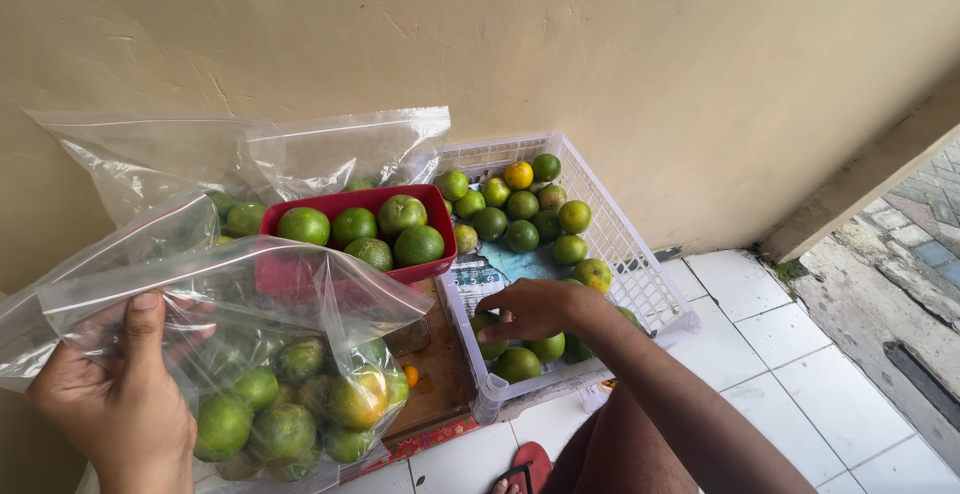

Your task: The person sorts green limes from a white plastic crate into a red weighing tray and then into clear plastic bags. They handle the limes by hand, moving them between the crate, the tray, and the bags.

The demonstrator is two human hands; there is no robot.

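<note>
Left hand (115, 394): we pinch the bag (240, 354) rim, thumb up, limes inside | Right hand (535, 309): arm stretched, palm down in the crate (630, 254), fingers curled over limes (520, 359); grasp unclear | red tub (430, 209) between.

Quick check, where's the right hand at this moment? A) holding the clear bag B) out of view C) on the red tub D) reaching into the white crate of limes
D: the right hand is down in the white crate among the limes, while the left hand grips the clear bag.
</note>
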